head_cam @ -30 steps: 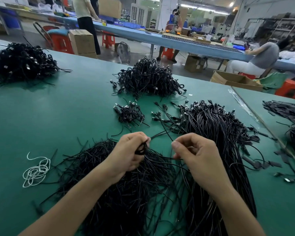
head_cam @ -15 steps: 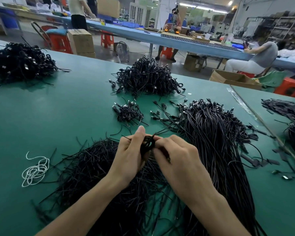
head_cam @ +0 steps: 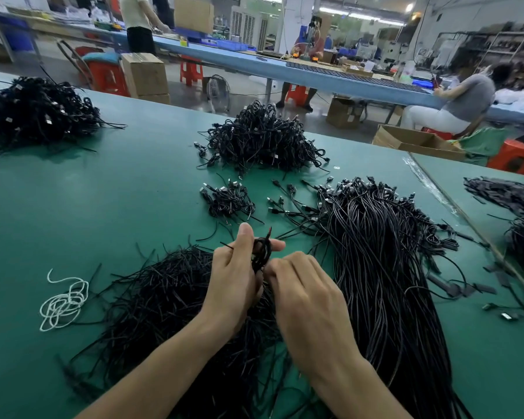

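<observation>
My left hand (head_cam: 235,276) holds a small coiled black cable (head_cam: 261,252) between thumb and fingers, above the green table (head_cam: 103,207). My right hand (head_cam: 303,291) is just right of it, fingers curled at the coil's lower end, pinching it or a thin tie; the fingertips are hidden. Under both hands lies a heap of thin black ties (head_cam: 164,297). A long bundle of straight black cables (head_cam: 384,267) stretches along the right.
Small pile of coiled cables (head_cam: 229,201) lies just beyond the hands, a large pile (head_cam: 263,137) farther back, another (head_cam: 34,110) at far left. A white cord (head_cam: 62,303) lies left. More cables (head_cam: 508,195) on the right table. People work at benches behind.
My right hand came left from the cable bundle to meet the left hand at the coil. The left thumb has straightened upward and the coil sits higher between the fingers.
</observation>
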### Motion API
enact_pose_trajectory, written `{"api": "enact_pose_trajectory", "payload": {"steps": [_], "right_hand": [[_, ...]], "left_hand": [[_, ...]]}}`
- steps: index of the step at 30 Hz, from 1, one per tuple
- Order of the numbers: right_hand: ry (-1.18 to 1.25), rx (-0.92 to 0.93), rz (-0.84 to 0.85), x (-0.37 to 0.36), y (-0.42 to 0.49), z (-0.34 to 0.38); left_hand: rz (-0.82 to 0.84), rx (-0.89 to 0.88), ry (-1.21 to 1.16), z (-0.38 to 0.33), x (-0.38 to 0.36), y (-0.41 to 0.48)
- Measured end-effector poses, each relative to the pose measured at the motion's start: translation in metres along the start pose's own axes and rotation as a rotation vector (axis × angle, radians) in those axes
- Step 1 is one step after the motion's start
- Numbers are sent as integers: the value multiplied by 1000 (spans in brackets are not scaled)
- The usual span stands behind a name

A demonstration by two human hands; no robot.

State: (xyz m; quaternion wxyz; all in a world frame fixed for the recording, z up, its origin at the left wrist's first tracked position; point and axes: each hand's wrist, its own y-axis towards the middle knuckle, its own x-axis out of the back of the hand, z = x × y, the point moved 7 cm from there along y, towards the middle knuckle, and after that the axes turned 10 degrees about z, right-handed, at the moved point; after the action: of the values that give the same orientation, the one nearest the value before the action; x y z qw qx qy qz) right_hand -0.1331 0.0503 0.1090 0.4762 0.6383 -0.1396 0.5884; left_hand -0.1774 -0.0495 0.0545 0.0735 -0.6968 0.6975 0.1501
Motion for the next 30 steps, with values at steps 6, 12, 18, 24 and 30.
{"api": "enact_pose_trajectory", "payload": {"steps": [6,12,18,24,30], "right_hand": [[-264,347,94,10,1,16],[-9,340,233,15,8,6],[432,-86,343,-8,7,-35],[382,-91,397,-7,2,-31],[-43,90,397,2,-1,-4]], "left_hand": [[116,290,-29,24,-2,0],[362,608,76,43,-8,-14],[645,690,-59,42,-23,-25],[868,560,296,32,-27,-29],[803,590,402,36,-27,-28]]}}
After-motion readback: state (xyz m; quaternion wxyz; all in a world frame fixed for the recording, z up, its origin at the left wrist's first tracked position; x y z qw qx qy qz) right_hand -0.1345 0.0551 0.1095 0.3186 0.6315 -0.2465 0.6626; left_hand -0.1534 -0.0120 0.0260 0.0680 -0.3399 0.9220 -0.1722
